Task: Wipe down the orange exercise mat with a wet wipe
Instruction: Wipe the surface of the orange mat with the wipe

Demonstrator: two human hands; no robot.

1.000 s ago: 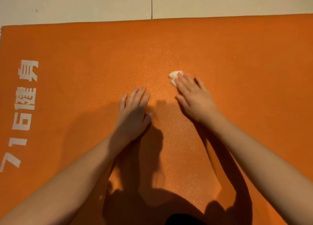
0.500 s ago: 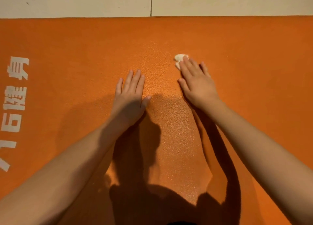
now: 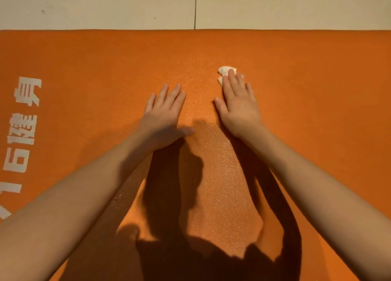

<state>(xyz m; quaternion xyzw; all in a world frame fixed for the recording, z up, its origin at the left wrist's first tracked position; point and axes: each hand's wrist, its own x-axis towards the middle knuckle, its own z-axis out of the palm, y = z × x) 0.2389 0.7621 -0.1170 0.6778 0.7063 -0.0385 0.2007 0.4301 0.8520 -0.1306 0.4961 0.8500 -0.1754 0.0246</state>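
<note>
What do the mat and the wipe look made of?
Mat: probably foam or rubber; orange, with a fine pebbled grain that glints in the light. Wipe: soft white fabric or paper, judging by its crumpled folds under the right hand's straight fingers.

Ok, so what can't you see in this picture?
All in the head view:
wet wipe: mostly hidden under the right hand; only a white bit pokes out.
orange mat: its ends run off the left and right edges of the picture.
white lettering: cut off by the left edge.
Anything under the flat left hand is hidden.
</note>
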